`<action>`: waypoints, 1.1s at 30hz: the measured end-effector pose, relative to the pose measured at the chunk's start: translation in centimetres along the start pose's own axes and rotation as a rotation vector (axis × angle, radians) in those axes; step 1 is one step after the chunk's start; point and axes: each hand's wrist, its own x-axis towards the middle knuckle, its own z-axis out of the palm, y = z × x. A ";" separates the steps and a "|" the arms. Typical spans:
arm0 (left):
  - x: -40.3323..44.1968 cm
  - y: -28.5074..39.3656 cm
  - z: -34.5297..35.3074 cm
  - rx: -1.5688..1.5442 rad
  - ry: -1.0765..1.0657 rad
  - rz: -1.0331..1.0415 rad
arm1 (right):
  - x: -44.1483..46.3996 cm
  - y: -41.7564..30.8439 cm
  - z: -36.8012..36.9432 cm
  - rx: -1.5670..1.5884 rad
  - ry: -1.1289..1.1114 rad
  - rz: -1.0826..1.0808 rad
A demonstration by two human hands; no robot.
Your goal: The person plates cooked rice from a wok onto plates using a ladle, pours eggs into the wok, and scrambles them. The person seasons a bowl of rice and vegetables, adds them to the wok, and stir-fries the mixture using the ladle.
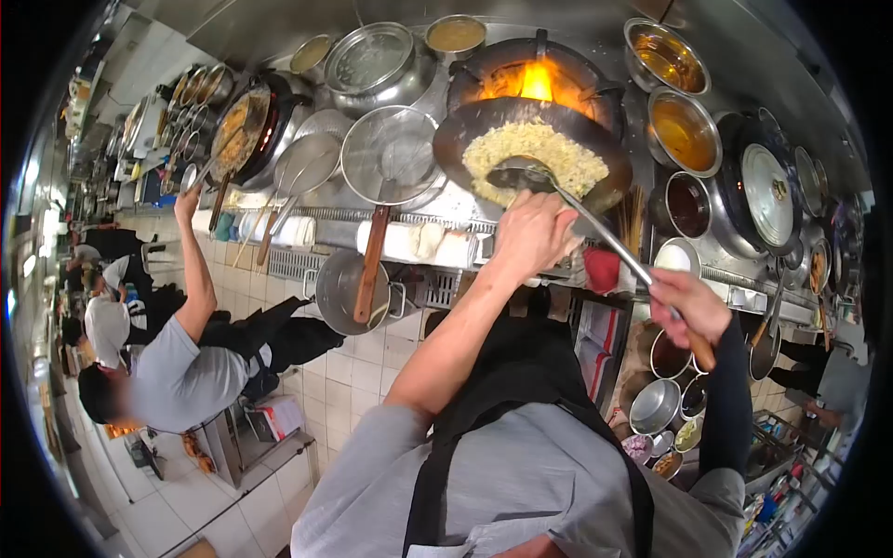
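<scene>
A dark wok (454,139) is tilted toward me in front of the burner, with yellowish fried rice (549,144) spread inside it. My left hand (537,232) is closed at the wok's near edge; the part it grips is hidden under the fingers. My right hand (690,307) is wrapped around the wooden-ended handle of a long metal ladle (609,237). The ladle's dark bowl rests among the rice, near the middle of the wok.
Flames rise from the burner (535,82) behind the wok. Strainers (391,153) lie to the left, above a large pot (352,293). Bowls of amber liquid (684,130) and a lidded pan (767,195) stand right. A co-worker (195,363) cooks at another wok on the left.
</scene>
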 end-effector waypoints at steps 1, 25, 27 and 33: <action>-0.9 -0.9 1.8 0.023 -0.028 -0.066 | 2.3 0.4 -0.7 -0.068 0.024 0.024; 0.0 -13.2 9.1 0.062 -0.268 0.043 | 27.5 2.4 4.5 -0.790 0.786 -0.595; 0.0 -12.5 8.1 0.092 -0.227 0.082 | 23.2 2.1 4.7 -0.940 0.642 -0.491; -5.0 -17.4 2.7 0.304 0.044 -0.371 | 21.6 2.7 -0.7 -0.926 0.649 -0.516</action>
